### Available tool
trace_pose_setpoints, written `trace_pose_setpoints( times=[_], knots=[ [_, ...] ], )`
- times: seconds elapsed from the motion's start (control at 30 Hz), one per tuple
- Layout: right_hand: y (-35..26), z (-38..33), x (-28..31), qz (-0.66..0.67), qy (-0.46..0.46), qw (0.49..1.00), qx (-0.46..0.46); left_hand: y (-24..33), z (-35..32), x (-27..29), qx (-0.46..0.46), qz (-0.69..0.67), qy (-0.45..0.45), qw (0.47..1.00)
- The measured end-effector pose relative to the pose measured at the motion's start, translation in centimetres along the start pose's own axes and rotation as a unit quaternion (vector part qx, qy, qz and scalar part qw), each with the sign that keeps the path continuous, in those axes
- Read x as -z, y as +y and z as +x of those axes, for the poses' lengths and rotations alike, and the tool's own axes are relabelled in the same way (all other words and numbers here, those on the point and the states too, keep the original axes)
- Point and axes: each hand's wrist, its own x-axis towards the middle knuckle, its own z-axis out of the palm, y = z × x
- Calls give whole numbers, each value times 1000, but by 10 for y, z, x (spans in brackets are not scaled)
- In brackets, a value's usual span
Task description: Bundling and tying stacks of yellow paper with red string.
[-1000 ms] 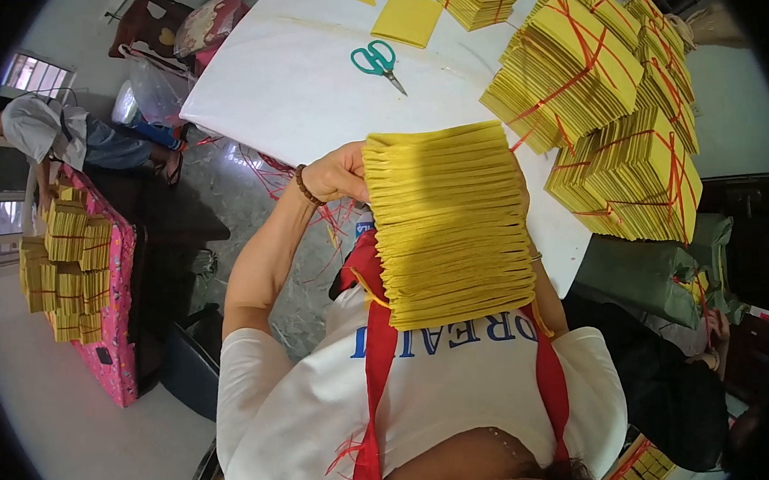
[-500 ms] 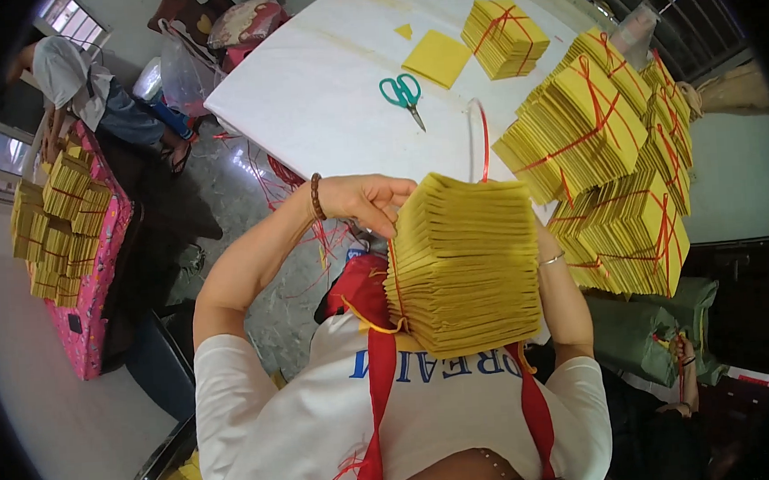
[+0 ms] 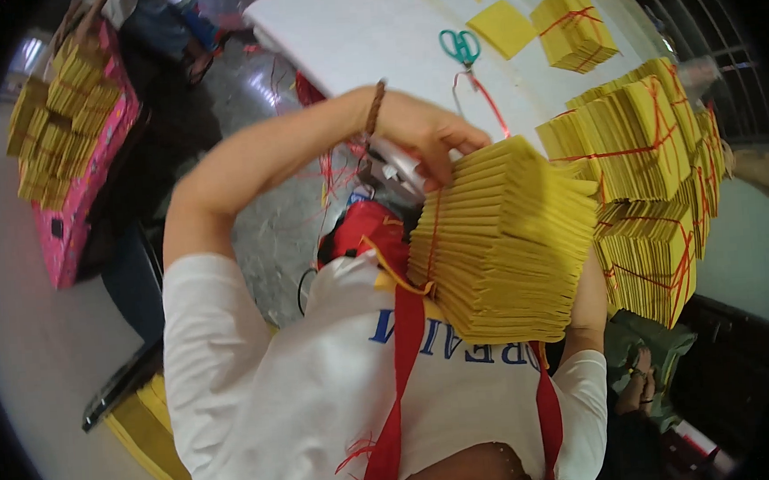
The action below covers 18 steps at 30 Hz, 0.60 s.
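Note:
A thick stack of folded yellow paper sheets (image 3: 513,250) is held up against my chest. Red string (image 3: 434,232) runs down its left side. My left hand (image 3: 427,141), with a brown beaded bracelet on the wrist, grips the stack's upper left corner between thumb and fingers. My right forearm (image 3: 589,302) passes behind the stack's right side, and that hand is hidden there. A strand of red ribbon (image 3: 489,106) extends from the stack's top toward teal-handled scissors (image 3: 461,49) on the white table (image 3: 350,35).
Several yellow paper bundles tied with red string (image 3: 629,141) are piled at the table's right. A smaller tied bundle (image 3: 573,33) and a loose yellow square (image 3: 502,29) lie farther back. More bundles (image 3: 64,119) rest on a pink surface (image 3: 73,250) at left. Another person's hand (image 3: 644,374) appears lower right.
My left hand and forearm have risen and moved right across the stack's upper corner. The stack is tilted and its sheets fan out at the upper right. The whole view has shifted.

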Motion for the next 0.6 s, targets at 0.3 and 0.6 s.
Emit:
trace_pose_setpoints(
  times=[0.3,0.6],
  knots=[
    [14,9,25,22,11,998,50,31,-4,11,18,115,-74,990],
    [17,17,29,44,16,996,76,35,5,30,31,297,101,949]
  ],
)
